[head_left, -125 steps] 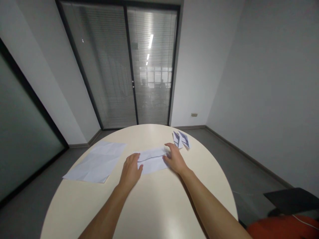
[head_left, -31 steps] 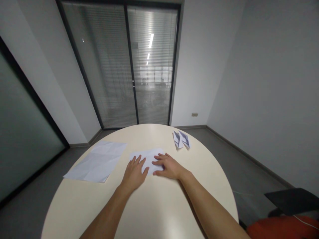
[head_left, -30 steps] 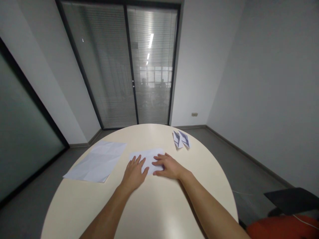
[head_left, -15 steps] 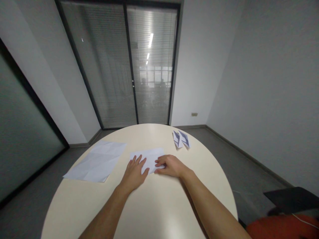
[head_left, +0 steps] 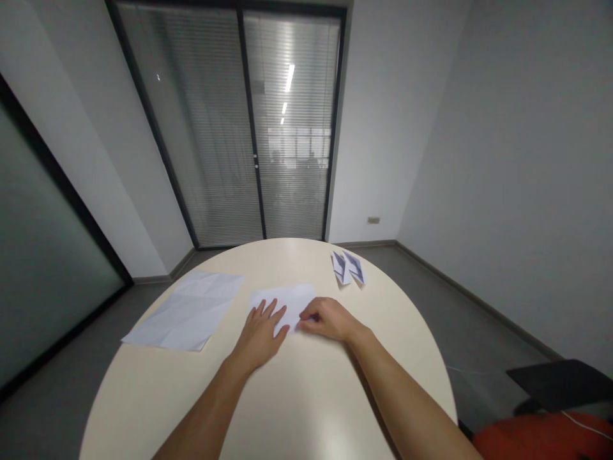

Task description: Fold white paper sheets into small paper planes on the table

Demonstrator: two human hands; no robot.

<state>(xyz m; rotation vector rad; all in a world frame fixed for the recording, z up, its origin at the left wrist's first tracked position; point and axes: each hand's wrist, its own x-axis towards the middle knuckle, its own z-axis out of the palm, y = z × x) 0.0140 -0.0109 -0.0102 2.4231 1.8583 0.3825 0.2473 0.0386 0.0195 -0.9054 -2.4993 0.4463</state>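
A small white sheet of paper [head_left: 292, 298] lies flat near the middle of the round table [head_left: 297, 396]. My left hand [head_left: 262, 332] rests on its left part, palm down, fingers spread. At the sheet's right near corner, my right hand [head_left: 325, 317] has its thumb and index finger closed together on the paper's edge; its other fingers are curled in. Larger creased white sheets [head_left: 186, 312] lie to the left of my left hand. Beyond my right hand sit two folded paper pieces [head_left: 341, 268] [head_left: 354, 267] with purplish-grey inner faces.
Past the table's far edge is a glass door with blinds [head_left: 292, 160]. A black flat surface [head_left: 560, 383] and a red seat [head_left: 541, 437] with a thin cable are at the lower right, beside the table. Grey walls stand on both sides.
My right hand's fingers have drawn together into a pinch at the paper's corner. My left hand has slid very slightly to the right.
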